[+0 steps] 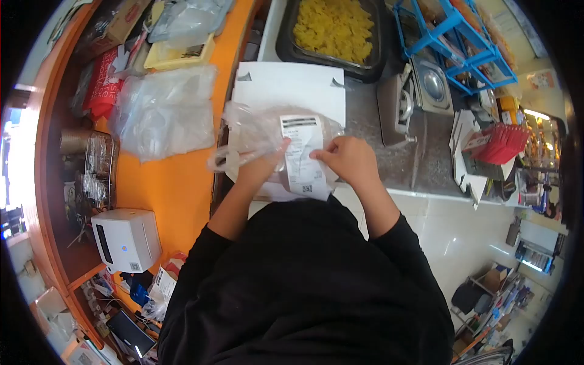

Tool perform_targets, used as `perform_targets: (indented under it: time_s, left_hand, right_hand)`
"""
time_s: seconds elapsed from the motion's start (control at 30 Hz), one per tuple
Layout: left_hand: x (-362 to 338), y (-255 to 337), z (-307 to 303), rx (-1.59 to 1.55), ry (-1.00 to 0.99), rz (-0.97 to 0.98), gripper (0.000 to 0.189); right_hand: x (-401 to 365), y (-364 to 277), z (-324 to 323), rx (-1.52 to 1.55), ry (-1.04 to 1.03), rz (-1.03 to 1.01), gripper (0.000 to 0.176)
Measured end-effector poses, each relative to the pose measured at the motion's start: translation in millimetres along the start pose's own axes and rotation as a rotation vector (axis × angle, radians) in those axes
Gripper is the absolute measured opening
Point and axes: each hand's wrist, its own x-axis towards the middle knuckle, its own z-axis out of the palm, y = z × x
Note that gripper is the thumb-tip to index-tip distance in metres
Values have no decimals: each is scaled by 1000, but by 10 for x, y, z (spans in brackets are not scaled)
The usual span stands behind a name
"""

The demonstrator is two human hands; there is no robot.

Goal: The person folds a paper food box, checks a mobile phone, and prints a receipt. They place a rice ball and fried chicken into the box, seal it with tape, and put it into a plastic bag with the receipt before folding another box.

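Observation:
A printed paper receipt (302,161) with a dark header and a small square code lies against a clear plastic bag (246,125) in front of my body. My left hand (266,167) grips the bag from the left, its thumb over the receipt's left edge and its other fingers hidden. From the right, my right hand (353,159) pinches at the receipt's right edge between thumb and forefinger. The bag's knotted or twisted handles hang out to the left; its contents are hard to make out. Beneath it is a white board or box lid (289,85) with dark corner cutouts.
A tray of yellow chopped food (334,27) stands at the back. To its right are a blue rack (453,42), metal containers (395,106) and red packets (504,146). Plastic bags (170,112) and a white printer-like device (126,239) sit on the orange counter (176,201).

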Motion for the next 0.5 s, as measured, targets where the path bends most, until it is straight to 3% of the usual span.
perform_targets:
  time_s: [0.07,0.2,0.27,0.37,0.5]
  left_hand:
    - [-28,14,-1,65,-75,-92,52]
    - [138,-418,65,99,-198,-24,64]
    - [199,-571,165,32,-285,-15,67]
    - [83,-433,136,-65,-250,99,63]
    - [54,-426,65,-41,-291,129,52]
  right_hand:
    - [-26,-35,-25,-58,-12,34,45]
    - [80,22,-102,-242,-35,126,53]
    - [249,205,-145,-350,-71,136,47]
    - [626,61,-530,-486,90,-62,35]
    - [1306,-1268,-695,-322,234,-511,14]
